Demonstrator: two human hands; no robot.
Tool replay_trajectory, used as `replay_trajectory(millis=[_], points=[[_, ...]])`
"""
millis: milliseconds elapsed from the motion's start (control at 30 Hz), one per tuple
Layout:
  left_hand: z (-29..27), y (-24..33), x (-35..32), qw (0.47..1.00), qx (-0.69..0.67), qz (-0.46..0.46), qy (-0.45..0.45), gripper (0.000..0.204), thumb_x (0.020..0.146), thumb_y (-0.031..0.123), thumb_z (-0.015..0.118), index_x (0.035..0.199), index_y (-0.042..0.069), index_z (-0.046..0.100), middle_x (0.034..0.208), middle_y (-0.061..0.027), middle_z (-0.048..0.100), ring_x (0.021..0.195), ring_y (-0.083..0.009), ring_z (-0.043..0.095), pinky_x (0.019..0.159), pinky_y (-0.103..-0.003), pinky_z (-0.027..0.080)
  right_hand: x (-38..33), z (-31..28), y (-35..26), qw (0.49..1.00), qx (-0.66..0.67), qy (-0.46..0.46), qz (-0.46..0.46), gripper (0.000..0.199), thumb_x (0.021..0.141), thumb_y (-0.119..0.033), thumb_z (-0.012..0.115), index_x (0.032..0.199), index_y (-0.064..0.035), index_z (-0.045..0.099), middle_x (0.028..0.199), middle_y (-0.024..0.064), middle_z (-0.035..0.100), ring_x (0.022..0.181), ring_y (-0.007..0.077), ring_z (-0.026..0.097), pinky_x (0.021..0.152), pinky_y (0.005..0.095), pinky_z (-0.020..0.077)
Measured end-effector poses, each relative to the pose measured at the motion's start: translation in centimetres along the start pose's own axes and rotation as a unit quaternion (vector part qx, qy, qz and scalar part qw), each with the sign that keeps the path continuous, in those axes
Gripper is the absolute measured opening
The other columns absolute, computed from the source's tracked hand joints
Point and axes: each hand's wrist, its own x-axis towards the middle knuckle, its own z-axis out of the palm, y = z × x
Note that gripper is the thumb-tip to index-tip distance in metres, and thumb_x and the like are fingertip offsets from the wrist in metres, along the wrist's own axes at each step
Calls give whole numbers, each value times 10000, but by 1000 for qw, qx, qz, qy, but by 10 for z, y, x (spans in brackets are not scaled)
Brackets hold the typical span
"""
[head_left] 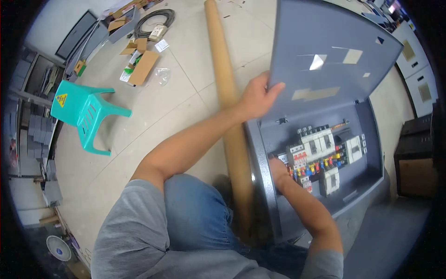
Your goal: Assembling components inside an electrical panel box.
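A dark grey metal electrical box (pixel 357 200) lies tilted in front of me, with its door (pixel 320 42) swung up. My left hand (pixel 260 96) grips the door's near left edge, thumb on the inner face. Inside, white circuit breakers (pixel 318 144) and smaller breakers with red switches (pixel 298 156) stand around a row of coloured wire ends (pixel 318 167). My right hand (pixel 278 171) reaches into the box beside its left wall, next to the small breakers. Its fingers are mostly hidden, so what they touch does not show.
A long brown cardboard tube (pixel 218 56) lies along the box's left side. Further left is an overturned teal plastic stool (pixel 88 111). An open carton (pixel 143 67) and a coil of dark cable (pixel 155 21) sit on the tiled floor. Grey-white cabinets (pixel 420 88) stand at right.
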Motion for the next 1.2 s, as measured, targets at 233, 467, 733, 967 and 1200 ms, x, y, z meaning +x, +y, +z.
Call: replay_trajectory(millis=[233,467,733,967,1200], points=[[-3,3,-1,999,23,-20,-27,292,912,247,619,985,-34,586,777,-174,616,709,-236,604,665,-362,487,4,11,-3,995,-46,77,52,274,906,-201,501,1029,-36,682,941,218,692,834,314,710,688,418,585],[-4,6,-2,1000,16,-10,-23,280,914,239,614,987,-30,588,779,-173,617,703,-243,603,661,-366,484,5,-13,-11,995,-16,-1,98,226,876,-179,546,883,-1,685,914,236,691,852,360,700,710,424,583],[-3,8,-1,999,17,-13,-25,276,910,237,612,981,-30,588,786,-183,624,704,-265,610,661,-377,485,21,29,6,991,24,97,93,261,864,-232,557,843,-10,692,851,227,694,812,366,703,689,453,578],[-2,6,-1,999,28,-12,-20,262,906,229,612,958,-27,584,789,-195,626,707,-294,615,660,-383,485,36,67,33,996,-28,86,28,231,896,-174,495,943,26,600,872,228,689,774,332,713,615,412,588],[-3,16,-3,999,27,-13,-25,255,906,219,611,966,-27,583,793,-195,625,712,-303,616,662,-383,486,49,102,51,993,-7,100,68,241,883,-172,507,914,37,623,837,228,689,783,343,710,637,419,589]])
